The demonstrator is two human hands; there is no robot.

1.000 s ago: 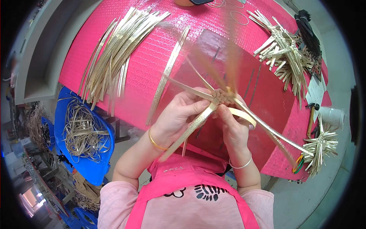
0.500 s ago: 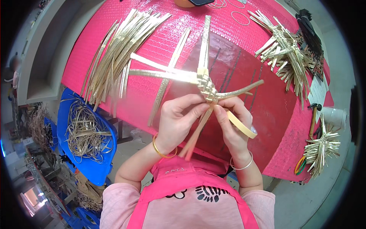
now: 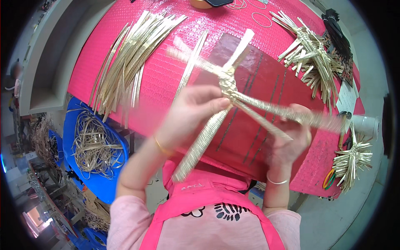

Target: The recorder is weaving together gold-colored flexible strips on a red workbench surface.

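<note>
A small woven piece of shiny gold strips (image 3: 228,83) is held up over the dark red mat (image 3: 271,79), its long loose ends spreading in several directions. My left hand (image 3: 196,106) pinches it at the lower edge of the weave, thumb in front. To the right, my right hand (image 3: 291,135) is blurred, with curled fingers around one gold strip (image 3: 266,106) that runs from the weave past the hand. Another shorter end points to the palm. The yellow tape roll cannot be made out now.
A bundle of gold strips (image 3: 137,58) lies left on the pink table cover (image 3: 100,50). Woven gold pieces (image 3: 312,54) are heaped at the far right, another (image 3: 353,160) nearer. A hammer (image 3: 343,125) lies between them. A blue bin (image 3: 118,183) of scrap strips stands lower left.
My right hand has moved away to the right from the weave, and a strip now stretches toward it. The woven piece has turned, and its upper end leans right. My left hand keeps its pinch.
</note>
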